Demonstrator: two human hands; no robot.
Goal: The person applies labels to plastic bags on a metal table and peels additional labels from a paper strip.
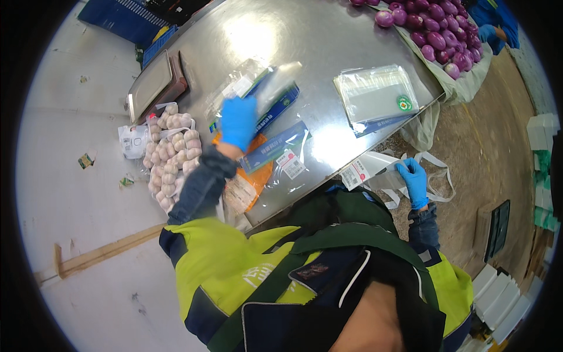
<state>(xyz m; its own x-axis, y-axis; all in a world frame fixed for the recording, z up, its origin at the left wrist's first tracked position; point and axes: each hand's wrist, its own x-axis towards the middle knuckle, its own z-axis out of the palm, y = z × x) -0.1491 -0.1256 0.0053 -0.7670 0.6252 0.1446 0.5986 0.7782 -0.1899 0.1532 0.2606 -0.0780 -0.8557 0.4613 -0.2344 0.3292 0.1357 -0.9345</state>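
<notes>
My left hand, in a blue glove, is over the plastic bags at the left of the steel table; its fingers are hidden and blurred, so its hold is unclear. Beside it lie a blue-banded plastic bag, another such bag, an orange bag and a loose white label. My right hand, also gloved, pinches the edge of a clear plastic bag beyond the table's near edge. A printed label is at that bag's other end.
Netted garlic bulbs lie left, beside a scale. A stack of clear bags lies on the steel table. Red onions fill a sack at the upper right; a co-worker's gloved hand is beyond. White strips hang near my right hand.
</notes>
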